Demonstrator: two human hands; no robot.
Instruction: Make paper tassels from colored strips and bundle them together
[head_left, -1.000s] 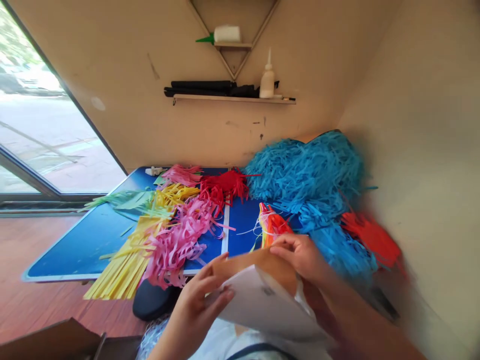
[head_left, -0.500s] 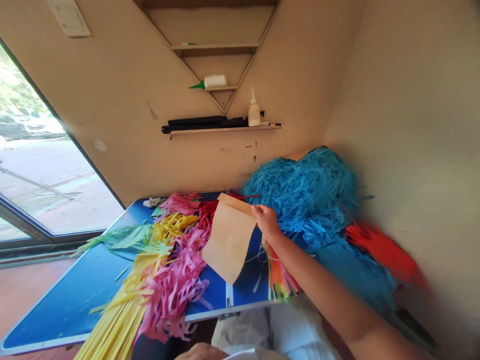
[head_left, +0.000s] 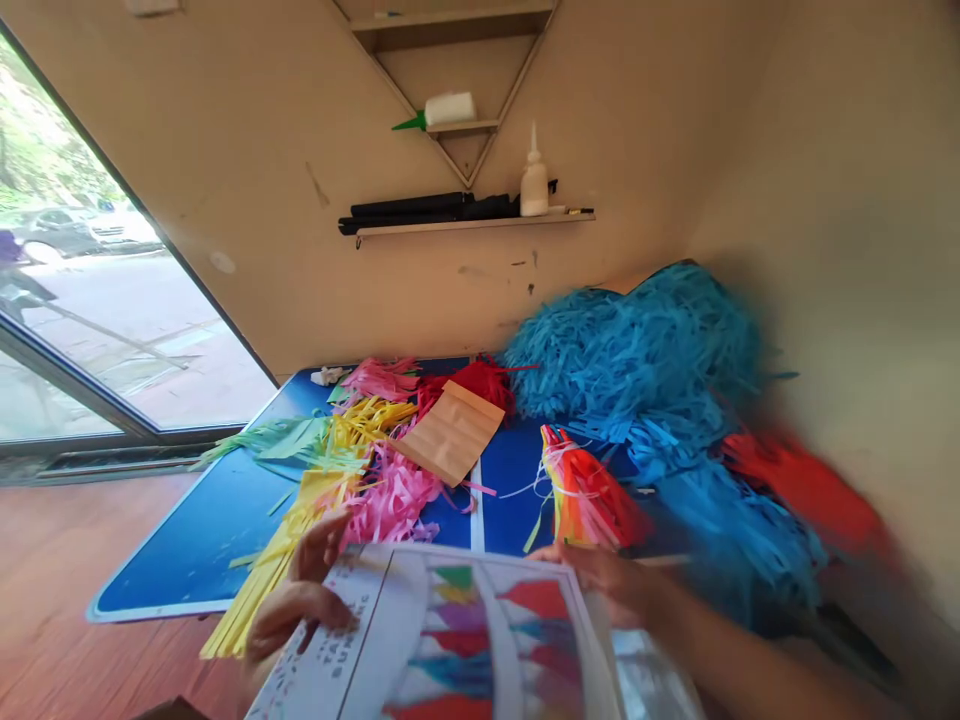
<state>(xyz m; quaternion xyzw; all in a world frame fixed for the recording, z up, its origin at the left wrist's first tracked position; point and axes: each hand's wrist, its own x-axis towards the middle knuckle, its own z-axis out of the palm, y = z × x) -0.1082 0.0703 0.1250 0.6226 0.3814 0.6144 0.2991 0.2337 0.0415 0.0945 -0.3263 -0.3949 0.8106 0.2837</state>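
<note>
A white printed sheet or packet [head_left: 375,640] with pictures of colourful bunting is held low in front of me. My left hand [head_left: 300,600] grips its left side, fingers bent round the edge. At its upper right edge my right hand [head_left: 607,580] closes on it, somewhat blurred. Beyond it, the brown paper piece [head_left: 451,432] lies on pink and red fringed paper. Right of that sits a red, orange and yellow tassel bundle [head_left: 589,490] tied with thin white string.
The blue table [head_left: 172,550] carries yellow strips [head_left: 262,590], green fringe [head_left: 292,440], pink fringe [head_left: 394,490] and a large blue fringed pile [head_left: 637,350]. Red fringe [head_left: 810,490] lies at the right. A wall shelf [head_left: 465,226] holds a white bottle [head_left: 534,185].
My right hand has let go of the brown paper, which now lies on the fringes. Both hands now hold the printed item, which has come up into view. The view has shifted.
</note>
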